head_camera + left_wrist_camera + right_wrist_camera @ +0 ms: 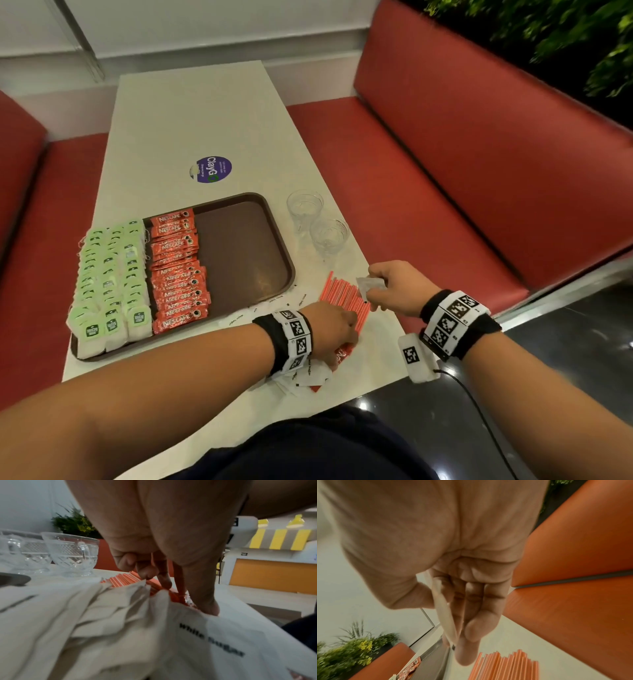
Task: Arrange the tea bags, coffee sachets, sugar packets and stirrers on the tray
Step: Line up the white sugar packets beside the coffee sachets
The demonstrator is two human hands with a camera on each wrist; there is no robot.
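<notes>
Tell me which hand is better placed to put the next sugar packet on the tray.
Probably the right hand: it already pinches a sugar packet above the stirrers, near the tray's bare half. The left hand is down among loose packets.

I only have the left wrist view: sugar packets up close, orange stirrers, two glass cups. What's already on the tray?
Observer: Green tea bags in rows fill the tray's left part, with red coffee sachets in a column beside them.
Operator: Any room left?
Observer: Yes, the right part is bare.
Operator: What's the right hand doing?
Observer: The right hand pinches a white sugar packet above the stirrers.
Operator: Are there sugar packets near the tray?
Observer: Several white packets lie loose on the table along its near right edge.
</notes>
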